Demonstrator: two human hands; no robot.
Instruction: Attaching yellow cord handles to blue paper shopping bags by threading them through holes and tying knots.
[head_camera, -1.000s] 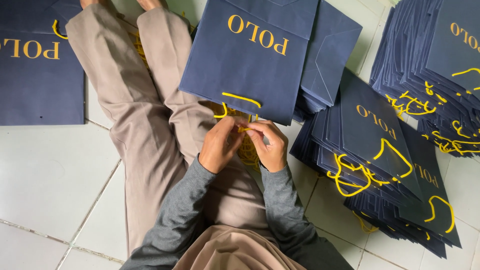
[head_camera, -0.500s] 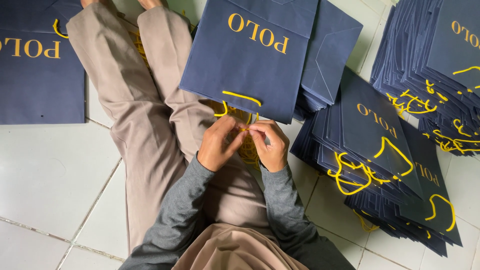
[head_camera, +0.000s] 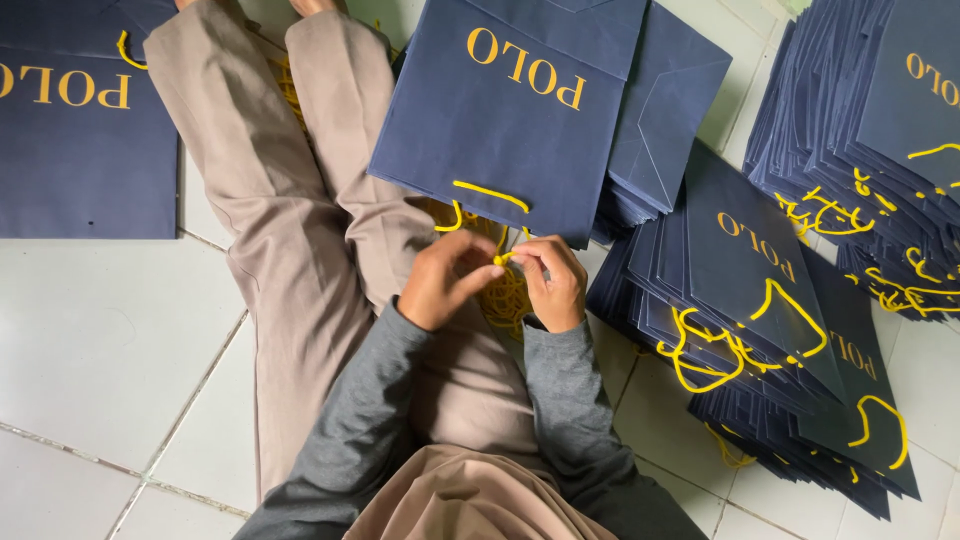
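A navy paper bag (head_camera: 500, 130) with gold lettering lies flat across my right thigh, its open edge toward me. A yellow cord handle (head_camera: 490, 193) loops out of that edge. My left hand (head_camera: 440, 282) and my right hand (head_camera: 553, 282) meet just below the bag's edge, fingertips pinched together on the end of the yellow cord (head_camera: 502, 258). A loose bundle of yellow cords (head_camera: 505, 295) sits on my lap under the hands. I sit on the floor with legs in beige trousers stretched out.
A fanned stack of navy bags with yellow handles (head_camera: 770, 320) lies on the floor at my right. Another stack (head_camera: 880, 130) fills the upper right corner. A single navy bag (head_camera: 85, 130) lies at the upper left. White floor tiles (head_camera: 100, 350) are on the left.
Both hands stay at the bag's lower edge; the fingers have shifted slightly on the yellow cord. The bag and the stacks have not moved.
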